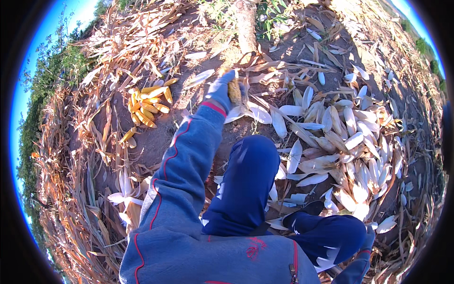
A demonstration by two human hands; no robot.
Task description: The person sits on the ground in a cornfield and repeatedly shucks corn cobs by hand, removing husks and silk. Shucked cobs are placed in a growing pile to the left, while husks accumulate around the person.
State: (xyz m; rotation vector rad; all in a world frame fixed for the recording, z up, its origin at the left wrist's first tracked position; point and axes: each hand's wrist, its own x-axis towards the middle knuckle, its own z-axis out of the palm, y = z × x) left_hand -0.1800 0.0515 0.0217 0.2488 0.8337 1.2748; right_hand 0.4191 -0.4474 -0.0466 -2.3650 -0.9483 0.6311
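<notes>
My left hand (219, 91), in a grey glove with a red cuff, reaches forward past my raised knee. Its fingers are wrapped round a husked ear of corn (234, 92), whose yellow kernels show along the right side of the hand. To the left of it lies a small pile of bare yellow corn ears (149, 103) on the soil. My right hand (368, 240), gloved too, is low at the right beside my other knee. The leg covers part of it, and its fingers are hidden.
A large heap of ears in pale husks (350, 137) spreads at the right. A tree trunk (246, 28) stands straight ahead. Dry stalks and leaves (80, 189) cover the ground at the left, and loose husks (257, 113) lie just beyond my knee.
</notes>
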